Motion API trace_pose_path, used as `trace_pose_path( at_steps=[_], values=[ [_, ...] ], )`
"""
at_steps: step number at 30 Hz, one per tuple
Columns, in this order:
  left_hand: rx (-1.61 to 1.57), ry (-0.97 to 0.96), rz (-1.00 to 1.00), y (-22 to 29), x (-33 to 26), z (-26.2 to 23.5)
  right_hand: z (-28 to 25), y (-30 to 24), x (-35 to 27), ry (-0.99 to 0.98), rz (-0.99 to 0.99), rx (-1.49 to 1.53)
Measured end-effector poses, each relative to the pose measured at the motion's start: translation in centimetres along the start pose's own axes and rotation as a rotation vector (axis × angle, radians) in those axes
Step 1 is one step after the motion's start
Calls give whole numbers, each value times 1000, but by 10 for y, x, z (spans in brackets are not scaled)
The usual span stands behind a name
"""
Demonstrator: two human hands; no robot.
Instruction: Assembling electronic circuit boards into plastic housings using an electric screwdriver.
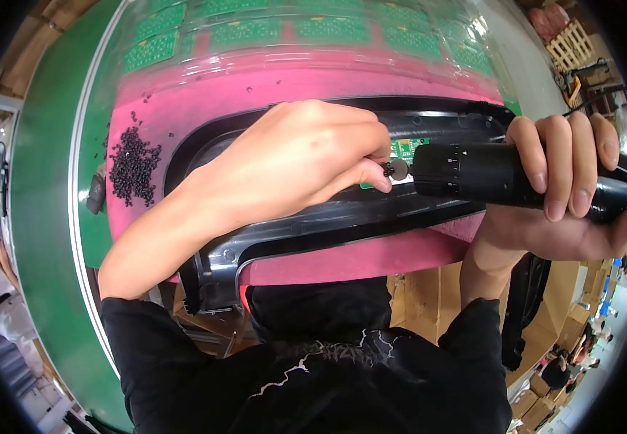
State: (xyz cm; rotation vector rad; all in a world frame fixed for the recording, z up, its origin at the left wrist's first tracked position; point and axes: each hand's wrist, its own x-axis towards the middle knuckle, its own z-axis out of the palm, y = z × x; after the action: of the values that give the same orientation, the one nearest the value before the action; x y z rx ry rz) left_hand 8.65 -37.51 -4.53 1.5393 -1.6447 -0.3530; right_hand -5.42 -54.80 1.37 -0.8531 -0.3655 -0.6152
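My right hand (563,170) is wrapped round a black electric screwdriver (483,172), held sideways with its tip toward the left. Close to that tip, my left hand (321,148) pinches small black screws (387,171) between thumb and fingers; how many is hidden. A dark round piece (399,171) shows between the fingertips and the tool. Beneath both hands lies a long black plastic housing (342,219) with raised edges. Part of a green circuit board (413,147) shows inside it, the rest covered by my left hand and the screwdriver.
A heap of small black screws (135,166) lies on the pink mat (270,85) at the left, beside a small dark block (96,193). Clear plastic trays of green circuit boards (331,30) stand along the far side. Cardboard boxes (429,293) are below the table edge.
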Motion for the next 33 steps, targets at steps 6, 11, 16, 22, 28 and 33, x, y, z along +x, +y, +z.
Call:
trace_pose_path(
  at_steps=[6, 11, 16, 22, 28, 33],
  values=[
    [-56, -15, -106, 10, 1, -1, -14, -20, 9, -146, 84, -204],
    [182, -149, -191, 2, -2, 1, -39, -33, 8, -225, 182, -404],
    [225, -256, -246, 0, -5, -1, -49, -23, 0, -104, 218, -501],
    [205, -246, -227, -1, -5, 2, -47, -19, -3, -83, 204, -526],
    [205, -241, -201, -2, -6, 3, -48, -18, -4, -67, 169, -506],
    [214, -234, -194, -2, -8, 1, -50, -20, -4, -81, 186, -543]
  ],
)
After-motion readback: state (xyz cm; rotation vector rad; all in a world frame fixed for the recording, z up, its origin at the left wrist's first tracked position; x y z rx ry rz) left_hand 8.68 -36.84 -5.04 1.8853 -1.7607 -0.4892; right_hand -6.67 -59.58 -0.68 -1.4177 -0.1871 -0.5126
